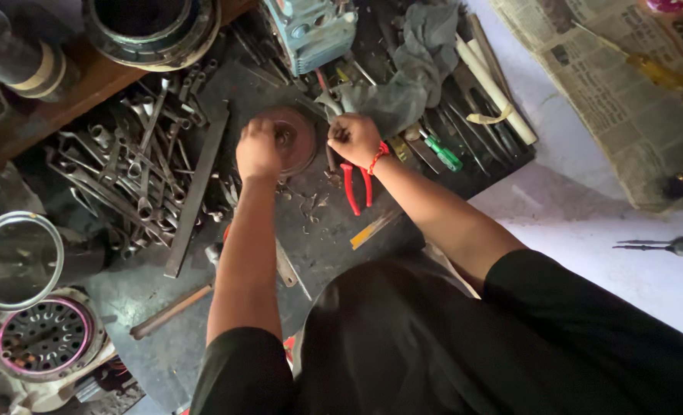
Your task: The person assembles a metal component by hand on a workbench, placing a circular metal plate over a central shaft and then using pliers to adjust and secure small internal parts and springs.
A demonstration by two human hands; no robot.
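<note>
A round, dark reddish metal disc (294, 138) lies on the dark work mat (334, 253) in front of me. My left hand (258, 150) is closed in a fist at the disc's left edge, gripping it. My right hand (354, 139), with a red thread at the wrist, is closed at the disc's right edge, beside a grey rag (411, 73). What the right fingers hold is hidden. Red-handled pliers (354, 188) lie just below my right hand.
A heap of spanners (126, 169) and a long flat metal bar (195, 192) lie at left. Screwdrivers and rods (464, 123) lie at right, newspaper (618, 84) beyond. A blue-grey machine block (311, 27) stands behind. Round metal rings (19, 257) sit lower left.
</note>
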